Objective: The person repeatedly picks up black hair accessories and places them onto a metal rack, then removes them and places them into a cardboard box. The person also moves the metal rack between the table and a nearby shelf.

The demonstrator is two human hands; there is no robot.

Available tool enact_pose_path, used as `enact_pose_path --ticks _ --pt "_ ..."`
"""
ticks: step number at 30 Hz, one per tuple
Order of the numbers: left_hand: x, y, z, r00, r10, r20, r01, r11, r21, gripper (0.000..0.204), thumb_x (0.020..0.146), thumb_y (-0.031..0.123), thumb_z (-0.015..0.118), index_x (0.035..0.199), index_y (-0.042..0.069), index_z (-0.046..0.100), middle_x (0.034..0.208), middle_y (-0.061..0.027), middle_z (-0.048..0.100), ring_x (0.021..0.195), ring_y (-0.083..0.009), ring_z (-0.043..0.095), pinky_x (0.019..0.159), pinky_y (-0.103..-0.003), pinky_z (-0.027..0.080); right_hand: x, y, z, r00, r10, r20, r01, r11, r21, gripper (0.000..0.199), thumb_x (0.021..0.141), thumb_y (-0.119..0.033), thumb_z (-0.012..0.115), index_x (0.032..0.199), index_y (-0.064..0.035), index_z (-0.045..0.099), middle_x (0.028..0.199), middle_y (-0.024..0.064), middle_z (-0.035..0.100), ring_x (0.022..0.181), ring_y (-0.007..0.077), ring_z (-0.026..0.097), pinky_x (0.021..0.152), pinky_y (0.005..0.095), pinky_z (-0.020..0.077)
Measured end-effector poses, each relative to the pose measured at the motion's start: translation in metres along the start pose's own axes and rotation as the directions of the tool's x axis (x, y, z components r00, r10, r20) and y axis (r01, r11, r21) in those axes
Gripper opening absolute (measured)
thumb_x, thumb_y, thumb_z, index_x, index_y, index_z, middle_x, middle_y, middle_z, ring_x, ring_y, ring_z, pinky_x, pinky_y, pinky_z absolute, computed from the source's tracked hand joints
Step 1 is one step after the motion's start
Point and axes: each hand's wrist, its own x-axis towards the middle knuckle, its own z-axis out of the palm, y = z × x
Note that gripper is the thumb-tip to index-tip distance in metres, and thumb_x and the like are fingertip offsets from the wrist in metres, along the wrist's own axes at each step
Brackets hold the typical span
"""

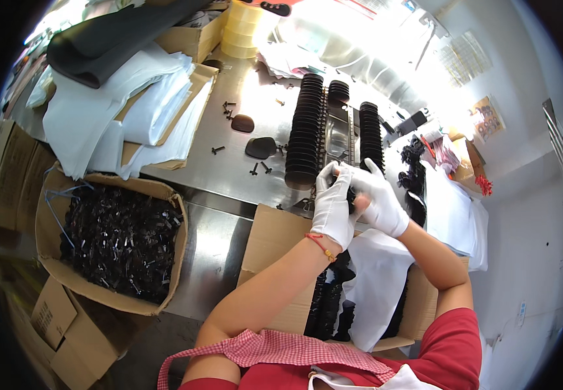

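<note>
My left hand [334, 207], in a white glove with a red cord round the wrist, meets my right hand [383, 200] near the table's front edge. Both have their fingers closed together around a small dark piece [351, 194], mostly hidden between the gloves. The right glove leaves a thumb tip bare. Just beyond them stands a metal rack [340, 133]. Along its left side runs a long row of dark rounded discs [307, 130], packed upright; a shorter row of discs [370, 130] lines its right side.
Loose dark oval lenses [260, 148] and small black T-shaped parts [218, 150] lie on the steel table [213, 172]. A carton of glossy dark parts [122, 240] stands at left. Below my arms an open carton [275, 244] holds black pieces and white sheet. White paper stacks [145, 97] lie at far left.
</note>
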Motion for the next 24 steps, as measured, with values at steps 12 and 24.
enact_pose_path --ticks 12,24 --pt "0.002 -0.013 -0.033 0.948 0.017 0.318 -0.308 -0.209 0.928 0.024 0.083 0.021 0.074 0.099 0.005 0.065 0.102 -0.0183 0.064 0.096 -0.0369 0.065 0.088 -0.043 0.054 0.139 0.206 0.033 0.797 0.6 0.067 -0.232 0.202 0.952 0.054 0.085 -0.001 0.072 0.135 0.003 0.052 0.113 0.0131 0.068 0.099 0.0198 0.066 0.09 0.0318 0.0534" --pt "0.004 -0.013 -0.038 0.947 0.078 0.311 -0.288 -0.217 0.933 0.02 0.083 0.019 0.073 0.093 0.005 0.064 0.096 -0.0171 0.063 0.088 -0.0367 0.066 0.079 -0.044 0.055 0.162 0.188 0.086 0.852 0.331 -0.407 -0.474 0.817 -0.329 0.02 0.085 -0.012 0.056 0.088 -0.0007 0.072 0.078 0.0216 0.069 0.077 0.0381 0.069 0.073 0.0442 0.0541"
